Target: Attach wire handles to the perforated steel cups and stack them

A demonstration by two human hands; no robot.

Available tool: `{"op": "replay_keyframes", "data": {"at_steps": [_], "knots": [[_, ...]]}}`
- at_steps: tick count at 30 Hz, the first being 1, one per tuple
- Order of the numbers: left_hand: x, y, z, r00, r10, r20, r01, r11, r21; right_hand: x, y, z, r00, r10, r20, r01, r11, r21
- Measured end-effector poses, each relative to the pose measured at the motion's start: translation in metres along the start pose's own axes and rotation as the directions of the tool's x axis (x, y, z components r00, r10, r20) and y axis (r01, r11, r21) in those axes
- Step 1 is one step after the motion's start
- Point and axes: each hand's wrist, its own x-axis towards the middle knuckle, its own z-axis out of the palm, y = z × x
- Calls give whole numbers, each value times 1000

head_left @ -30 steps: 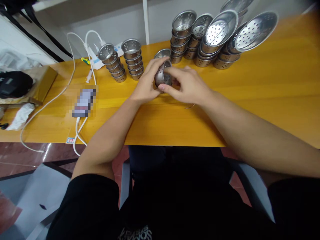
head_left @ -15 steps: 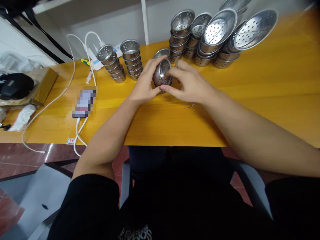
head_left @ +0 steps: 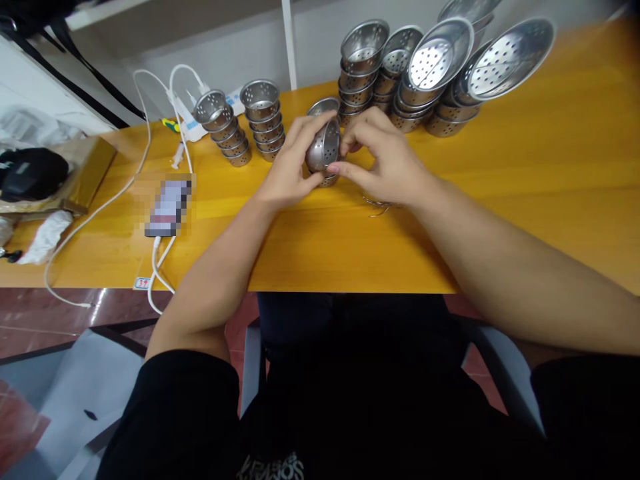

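A small perforated metal cup (head_left: pixel 320 150) is tilted with its mouth to the right, over another cup (head_left: pixel 328 180) that shows beneath it. My left hand (head_left: pixel 290 160) wraps round it from the left, thumb below and fingers over the top. On the right, the thumb of my right hand (head_left: pixel 383 157) touches the lower rim, and its bent fingers are at the rim's right side. Whether those fingers pinch anything small is hidden. Thin wire pieces (head_left: pixel 383 203) lie on the table under my right wrist. Just behind the held cup stands another perforated cup (head_left: pixel 323 105).
Stacks of perforated cups stand at the back left (head_left: pixel 263 110) and back right (head_left: pixel 364 53); some top cups (head_left: pixel 510 60) lean outward. A phone (head_left: pixel 169 208) with a white cable (head_left: pixel 156 263) lies left on the wooden table (head_left: pixel 325 253). A cardboard box (head_left: pixel 93 170) sits farther left.
My right fingers have come out of the cup's mouth to its right rim. The cup has turned slightly, its mouth facing more to the right. More wire shows under my right wrist.
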Motion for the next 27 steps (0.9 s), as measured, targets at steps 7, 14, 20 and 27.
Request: {"op": "replay_keyframes", "data": {"at_steps": [7,14,20,27], "knots": [[1,5,-2,1000,18,-8,-18,1000,17,0,-4,-5,996,-69,-51,71,997,43],[1,8,-5,1000,-13,1,13,1000,16,2,-7,-7,997,-21,-74,30,992,124],[-1,-24,0,988,-109,-106,108,994,-12,7,8,-5,994,23,-103,-5,985,174],[4,-62,22,968,-176,-182,149,977,-150,9,74,-27,981,47,189,-33,997,-76]]}}
